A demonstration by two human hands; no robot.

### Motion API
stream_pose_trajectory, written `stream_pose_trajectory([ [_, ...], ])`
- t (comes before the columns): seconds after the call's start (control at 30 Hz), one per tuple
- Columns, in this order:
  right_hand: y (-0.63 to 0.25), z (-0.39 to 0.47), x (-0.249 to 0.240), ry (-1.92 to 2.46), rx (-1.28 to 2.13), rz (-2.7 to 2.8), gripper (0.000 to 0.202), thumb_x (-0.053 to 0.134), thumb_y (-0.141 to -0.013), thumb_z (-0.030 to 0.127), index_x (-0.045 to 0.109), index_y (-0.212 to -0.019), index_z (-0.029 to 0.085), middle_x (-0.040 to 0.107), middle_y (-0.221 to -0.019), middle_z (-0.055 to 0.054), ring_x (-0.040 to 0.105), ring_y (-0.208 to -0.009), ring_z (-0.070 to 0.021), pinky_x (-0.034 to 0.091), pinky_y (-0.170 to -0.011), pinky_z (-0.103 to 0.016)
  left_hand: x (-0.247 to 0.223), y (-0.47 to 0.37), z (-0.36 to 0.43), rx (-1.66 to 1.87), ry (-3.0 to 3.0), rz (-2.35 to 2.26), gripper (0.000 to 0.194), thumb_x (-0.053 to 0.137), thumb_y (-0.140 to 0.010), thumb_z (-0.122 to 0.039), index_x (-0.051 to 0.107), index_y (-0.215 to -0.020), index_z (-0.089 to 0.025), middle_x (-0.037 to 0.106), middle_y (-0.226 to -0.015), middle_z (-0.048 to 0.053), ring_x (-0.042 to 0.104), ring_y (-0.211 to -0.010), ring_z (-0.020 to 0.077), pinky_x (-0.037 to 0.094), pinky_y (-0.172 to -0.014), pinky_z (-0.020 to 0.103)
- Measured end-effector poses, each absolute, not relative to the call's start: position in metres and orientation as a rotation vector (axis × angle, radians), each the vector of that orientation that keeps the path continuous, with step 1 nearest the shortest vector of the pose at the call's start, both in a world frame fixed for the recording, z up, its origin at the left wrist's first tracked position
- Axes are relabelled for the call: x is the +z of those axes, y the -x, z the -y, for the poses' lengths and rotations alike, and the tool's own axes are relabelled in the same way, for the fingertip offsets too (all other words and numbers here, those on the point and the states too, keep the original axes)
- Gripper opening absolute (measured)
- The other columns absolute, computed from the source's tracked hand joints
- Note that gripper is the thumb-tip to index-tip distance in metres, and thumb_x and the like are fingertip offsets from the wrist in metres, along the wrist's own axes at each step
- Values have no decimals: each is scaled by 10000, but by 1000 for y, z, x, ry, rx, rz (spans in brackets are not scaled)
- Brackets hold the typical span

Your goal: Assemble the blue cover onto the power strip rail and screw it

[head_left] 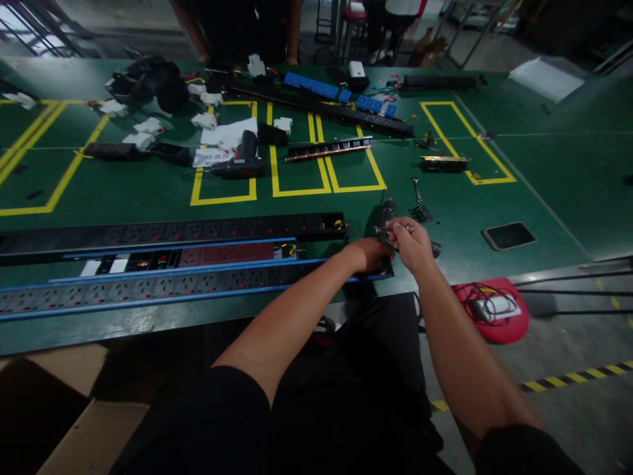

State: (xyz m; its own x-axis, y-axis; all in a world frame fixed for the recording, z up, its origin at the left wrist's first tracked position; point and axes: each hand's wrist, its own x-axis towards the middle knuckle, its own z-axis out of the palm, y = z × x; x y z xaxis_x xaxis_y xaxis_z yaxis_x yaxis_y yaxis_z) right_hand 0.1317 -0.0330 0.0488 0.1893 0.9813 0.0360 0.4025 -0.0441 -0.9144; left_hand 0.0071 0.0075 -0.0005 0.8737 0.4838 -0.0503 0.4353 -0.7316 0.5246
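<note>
My right hand (413, 241) is closed, with a small shiny metal tool that looks like a wrench (380, 230) between thumb and fingers. My left hand (370, 254) rests low at the right end of the nearest long black power strip (188, 284), which has blue edges and rows of sockets. Its fingers are mostly hidden by the right hand and shadow, so their grip does not show. Just behind both hands lies a dark power screwdriver (388, 210), partly covered. Another wrench (417, 189) lies on the green table beyond my right hand.
Further left lie another black strip (148, 231) and an opened strip with red sockets (227, 254). A cordless drill (240, 161), blue socket strips (311, 86) and white connectors (141, 135) are spread behind. A phone (509, 235) lies right; a red stool (517, 316) stands below. A person (237, 30) stands opposite.
</note>
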Motion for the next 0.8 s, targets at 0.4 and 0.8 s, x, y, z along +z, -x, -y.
stream_pose_trajectory([
  [0.4,-150,54,43,1536,859,1177,180,548,-815,385,596,-782,215,518,-589,21,425,-479,-102,330,-452,-232,1,1,-3,221,-2552,-597,316,557,-822,-222,641,-1126,-209,690,-1116,71,631,-1016,208,494,-836,302],
  [0.8,-159,74,39,1434,660,928,146,580,-755,329,575,-680,204,483,-444,46,381,-363,-80,255,-361,-200,0,4,0,266,-2421,-670,296,551,-832,-247,672,-1102,-237,672,-1008,65,584,-956,197,461,-782,291],
])
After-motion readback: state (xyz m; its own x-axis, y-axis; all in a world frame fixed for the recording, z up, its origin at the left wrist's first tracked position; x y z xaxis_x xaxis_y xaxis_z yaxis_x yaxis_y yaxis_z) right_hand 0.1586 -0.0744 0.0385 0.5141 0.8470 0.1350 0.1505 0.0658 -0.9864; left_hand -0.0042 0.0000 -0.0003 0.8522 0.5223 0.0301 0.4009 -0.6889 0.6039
